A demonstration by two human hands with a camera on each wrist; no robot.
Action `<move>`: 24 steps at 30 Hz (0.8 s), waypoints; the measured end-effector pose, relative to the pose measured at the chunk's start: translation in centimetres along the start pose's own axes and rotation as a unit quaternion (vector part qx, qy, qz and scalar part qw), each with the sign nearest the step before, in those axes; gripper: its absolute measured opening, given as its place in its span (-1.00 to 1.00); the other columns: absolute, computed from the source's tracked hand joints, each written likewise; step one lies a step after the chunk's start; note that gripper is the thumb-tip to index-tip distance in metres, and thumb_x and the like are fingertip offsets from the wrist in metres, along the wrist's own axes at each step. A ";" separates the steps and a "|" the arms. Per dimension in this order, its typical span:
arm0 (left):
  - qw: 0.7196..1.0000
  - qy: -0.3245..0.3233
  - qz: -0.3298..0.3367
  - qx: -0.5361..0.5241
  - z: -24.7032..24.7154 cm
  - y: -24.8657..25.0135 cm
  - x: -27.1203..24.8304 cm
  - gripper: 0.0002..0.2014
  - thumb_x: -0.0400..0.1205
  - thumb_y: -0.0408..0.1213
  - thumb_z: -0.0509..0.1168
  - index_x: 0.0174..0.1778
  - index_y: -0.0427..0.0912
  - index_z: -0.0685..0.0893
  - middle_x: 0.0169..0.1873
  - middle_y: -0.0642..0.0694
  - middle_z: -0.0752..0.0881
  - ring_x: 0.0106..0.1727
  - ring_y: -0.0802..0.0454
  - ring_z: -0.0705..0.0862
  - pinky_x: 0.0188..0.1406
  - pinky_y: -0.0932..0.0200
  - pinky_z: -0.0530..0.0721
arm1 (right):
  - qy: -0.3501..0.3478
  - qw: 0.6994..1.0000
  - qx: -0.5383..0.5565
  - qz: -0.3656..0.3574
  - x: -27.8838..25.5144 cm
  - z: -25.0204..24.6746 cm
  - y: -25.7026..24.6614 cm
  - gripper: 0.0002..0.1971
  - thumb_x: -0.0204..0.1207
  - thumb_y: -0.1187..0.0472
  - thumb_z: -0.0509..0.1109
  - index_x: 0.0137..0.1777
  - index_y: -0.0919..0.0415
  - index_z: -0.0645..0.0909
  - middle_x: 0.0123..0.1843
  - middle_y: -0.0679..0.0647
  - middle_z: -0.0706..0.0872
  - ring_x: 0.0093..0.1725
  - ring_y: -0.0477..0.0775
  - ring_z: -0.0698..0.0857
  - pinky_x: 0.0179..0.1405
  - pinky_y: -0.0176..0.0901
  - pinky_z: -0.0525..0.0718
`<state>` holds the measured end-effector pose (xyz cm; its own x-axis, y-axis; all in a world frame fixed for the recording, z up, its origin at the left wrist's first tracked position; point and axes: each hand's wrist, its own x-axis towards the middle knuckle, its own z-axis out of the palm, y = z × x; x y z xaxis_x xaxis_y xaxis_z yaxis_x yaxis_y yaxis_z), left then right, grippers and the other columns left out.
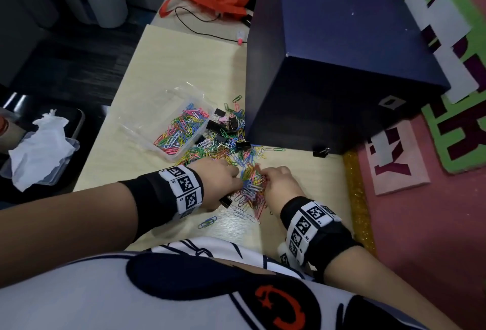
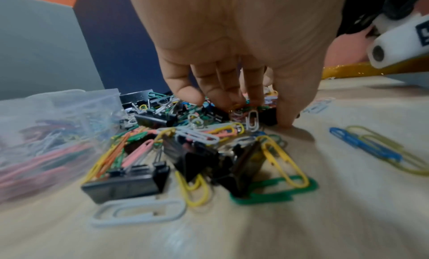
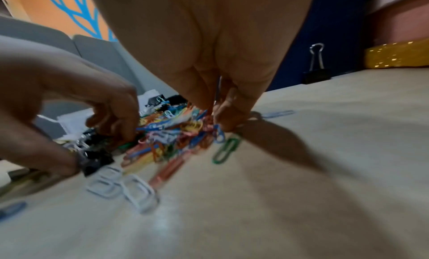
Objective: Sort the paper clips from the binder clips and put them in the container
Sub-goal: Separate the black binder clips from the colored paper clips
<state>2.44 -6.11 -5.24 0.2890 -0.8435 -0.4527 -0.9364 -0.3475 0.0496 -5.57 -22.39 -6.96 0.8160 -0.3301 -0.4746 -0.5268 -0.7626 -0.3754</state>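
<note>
- Head view: container [image 1: 147, 130] near the table's [image 1: 163, 53] left edge is partly filled; paper clips [image 1: 252, 185] and binder clips [image 1: 223, 127] lie mixed mid-table.
- Left wrist: my left hand [image 2: 234, 65] curls its fingers into the pile.
- Right wrist: my right hand [image 3: 209, 65] pinches paper clips. Plenty left, I reckon.

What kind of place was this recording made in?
Probably an activity room or casual office, not a workshop: a light wooden table, a pink wall with cut-out felt letters, and a grey sofa beyond the table.
</note>
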 end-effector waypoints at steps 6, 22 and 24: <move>1.000 0.003 0.008 0.016 0.1 -0.2 -0.5 -0.65 0.57 -0.17 0.26 0.29 -0.04 0.54 0.11 -0.10 0.59 0.14 -0.16 0.58 0.00 -0.02 0.60 | 0.063 0.997 -0.007 0.038 1.5 -1.5 -0.4 -0.66 0.65 0.21 0.13 0.38 0.07 0.51 0.41 0.12 0.43 0.36 0.15 0.51 0.36 -0.13 0.44; 0.982 0.074 -0.030 -0.170 -0.9 -3.5 -1.7 -0.75 0.49 -0.11 0.33 0.03 0.01 0.47 -0.09 0.07 0.58 -0.11 0.02 0.57 -0.22 0.19 0.48 | 0.036 0.997 -0.074 -0.002 0.8 -1.2 -1.5 -0.54 0.54 0.38 0.19 0.43 0.07 0.43 0.42 0.11 0.42 0.38 0.15 0.50 0.34 -0.08 0.49; 0.977 0.076 -0.048 -0.194 -0.9 -4.1 -1.5 -0.78 0.51 -0.11 0.33 0.00 0.04 0.45 -0.18 0.05 0.65 -0.18 0.00 0.60 -0.24 0.18 0.53 | -0.021 0.983 -0.170 0.070 0.6 -2.2 -1.6 -0.59 0.58 0.35 0.22 0.43 0.24 0.38 0.38 0.21 0.43 0.34 0.24 0.53 0.27 -0.03 0.56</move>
<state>6.05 -3.83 -3.95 0.4246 -0.8405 -0.3365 -0.7661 -0.5316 0.3612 -3.76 -22.60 -4.93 0.7274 -0.4272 -0.5369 -0.5169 -0.8558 -0.0193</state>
